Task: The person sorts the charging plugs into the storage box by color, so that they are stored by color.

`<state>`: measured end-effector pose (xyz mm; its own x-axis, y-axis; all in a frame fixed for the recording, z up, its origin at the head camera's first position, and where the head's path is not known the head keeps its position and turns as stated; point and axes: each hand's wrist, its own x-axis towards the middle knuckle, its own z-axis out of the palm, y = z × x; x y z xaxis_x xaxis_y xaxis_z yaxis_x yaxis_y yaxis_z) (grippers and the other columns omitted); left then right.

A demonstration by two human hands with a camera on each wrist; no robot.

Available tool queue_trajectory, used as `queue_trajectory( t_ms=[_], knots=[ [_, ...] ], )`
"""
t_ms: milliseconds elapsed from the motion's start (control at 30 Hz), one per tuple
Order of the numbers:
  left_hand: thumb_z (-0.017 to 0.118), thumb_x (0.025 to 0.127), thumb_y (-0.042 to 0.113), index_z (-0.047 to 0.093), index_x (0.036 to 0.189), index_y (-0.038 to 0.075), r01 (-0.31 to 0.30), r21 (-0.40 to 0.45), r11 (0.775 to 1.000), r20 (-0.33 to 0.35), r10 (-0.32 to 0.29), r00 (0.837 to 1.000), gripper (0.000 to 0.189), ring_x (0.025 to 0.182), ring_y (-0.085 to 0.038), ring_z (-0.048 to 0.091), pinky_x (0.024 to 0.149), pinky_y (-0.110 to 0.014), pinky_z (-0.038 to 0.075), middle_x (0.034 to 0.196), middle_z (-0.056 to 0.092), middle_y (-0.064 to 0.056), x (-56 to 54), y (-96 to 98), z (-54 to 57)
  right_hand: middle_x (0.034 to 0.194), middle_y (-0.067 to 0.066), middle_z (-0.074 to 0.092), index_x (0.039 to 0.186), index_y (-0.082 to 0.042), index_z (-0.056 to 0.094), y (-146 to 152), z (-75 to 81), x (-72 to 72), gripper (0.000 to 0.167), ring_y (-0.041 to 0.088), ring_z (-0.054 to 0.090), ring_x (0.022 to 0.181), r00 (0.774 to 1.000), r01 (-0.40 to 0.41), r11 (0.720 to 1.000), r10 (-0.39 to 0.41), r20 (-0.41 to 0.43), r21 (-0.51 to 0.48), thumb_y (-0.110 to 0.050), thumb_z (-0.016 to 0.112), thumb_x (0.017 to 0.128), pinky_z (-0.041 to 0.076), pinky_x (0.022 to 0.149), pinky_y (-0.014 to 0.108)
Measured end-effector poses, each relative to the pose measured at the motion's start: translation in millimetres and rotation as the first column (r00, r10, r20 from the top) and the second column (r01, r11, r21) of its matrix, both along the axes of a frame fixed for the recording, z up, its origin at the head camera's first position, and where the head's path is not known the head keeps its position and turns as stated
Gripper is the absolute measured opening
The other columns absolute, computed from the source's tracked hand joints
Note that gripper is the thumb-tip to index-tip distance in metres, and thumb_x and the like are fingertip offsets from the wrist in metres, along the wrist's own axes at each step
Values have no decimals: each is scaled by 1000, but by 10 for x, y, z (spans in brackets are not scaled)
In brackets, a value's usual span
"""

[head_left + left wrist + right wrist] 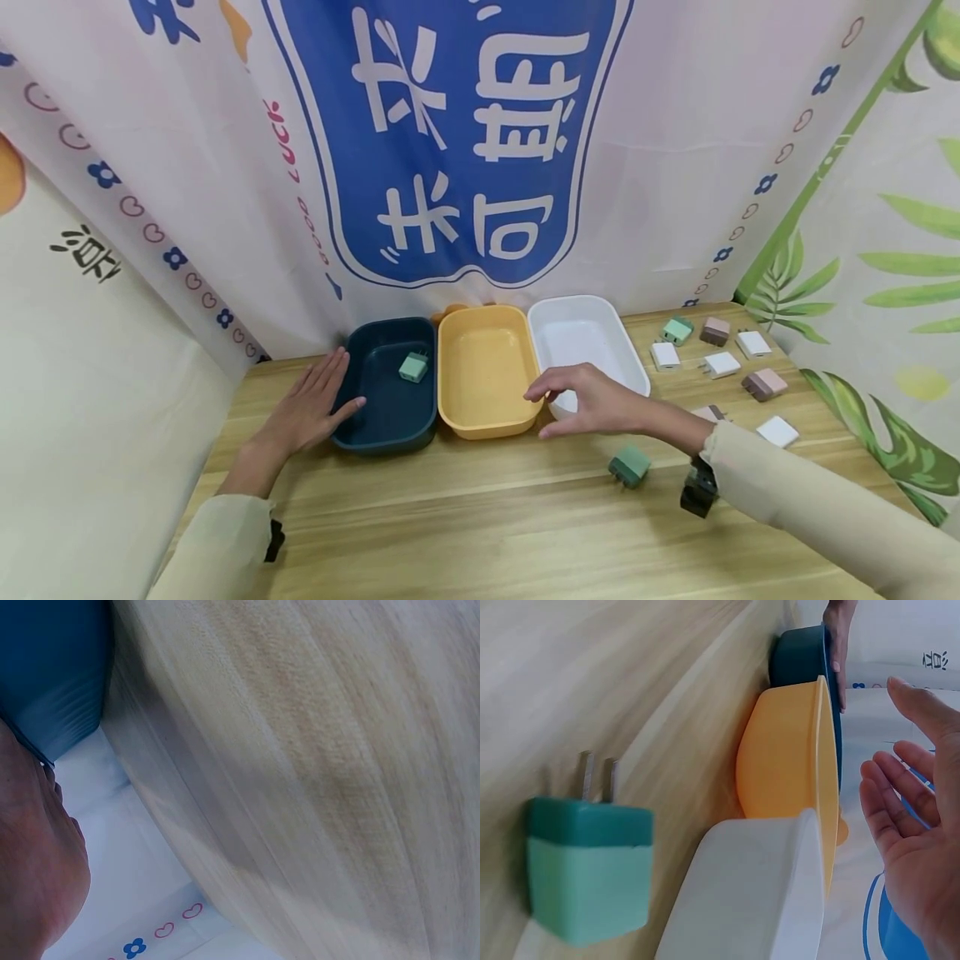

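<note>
Locate one green charger (pixel 413 367) inside the dark bin (pixel 382 408), lying on the floor toward the right wall. Count this as the done portion, as far as visible. Note no charger in view in the yellow bin (pixel 487 375), in the middle of the row. Note none in the visible part of the white bin (pixel 585 333), at the right end; near end partly covered by the right hand (pixel 592 404), with contents there impossible to tell. Count nine chargers outside the bins, all on the table (pixel 465 508): four white chargers (pixel 721 364), three pink chargers (pixel 765 384) with brown ends, and two more in green, one (pixel 677 331) at the back beside the white bin and one (pixel 630 465) at the front, near the right forearm. Allow for partial hiding of one pink unit behind that forearm. Judge the work, on this count, to be at an early stage, with most pieces left to place. Find the left hand (pixel 303 412) laid along the left side of the dark bin, fingers straight, thumb over the rim, nothing gripped. Find the right hand above the near end of the white bin, toward the yellow bin, fingers loosely bent, thumb well apart, nothing held. Contact between right fingertips and yellow rim: impossible to tell.
</note>
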<state>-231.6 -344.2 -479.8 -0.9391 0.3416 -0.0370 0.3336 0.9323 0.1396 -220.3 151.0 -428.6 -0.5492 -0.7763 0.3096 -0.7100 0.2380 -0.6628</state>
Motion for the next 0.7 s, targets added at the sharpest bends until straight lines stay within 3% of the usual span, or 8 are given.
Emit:
queue_trajectory(
  t_ms=[200, 467, 700],
  knots=[
    [42, 109, 61, 6, 169, 0, -1, 3, 1000, -1, 1, 1000, 93, 163, -43, 9, 130, -63, 7, 177, 4, -22, -6, -1, -6, 116, 6, 77, 120, -5, 76, 162, -37, 66, 41, 16, 72, 105, 1000, -9, 999, 8, 17, 31, -15, 92, 83, 63, 89, 38],
    [42, 110, 60, 5, 169, 0, 2, -2, 1000, -10, -2, 1000, 92, 163, -43, 9, 130, -62, 7, 177, 4, -22, 2, -17, -28, 117, 0, 77, 120, -11, 76, 358, -85, 140, 42, 28, 74, 103, 999, -24, 997, 22, 28, 70, -13, 94, 81, 63, 88, 38],
    [41, 110, 61, 6, 169, -1, -4, 0, 1000, -6, 4, 1000, 93, 163, -43, 9, 130, -63, 7, 177, 4, -22, 7, -6, -23, 120, -4, 76, 121, -15, 77, 521, -79, 212, 43, 14, 72, 105, 996, -14, 991, 3, 88, 131, -19, 94, 82, 63, 89, 39]
  ],
)
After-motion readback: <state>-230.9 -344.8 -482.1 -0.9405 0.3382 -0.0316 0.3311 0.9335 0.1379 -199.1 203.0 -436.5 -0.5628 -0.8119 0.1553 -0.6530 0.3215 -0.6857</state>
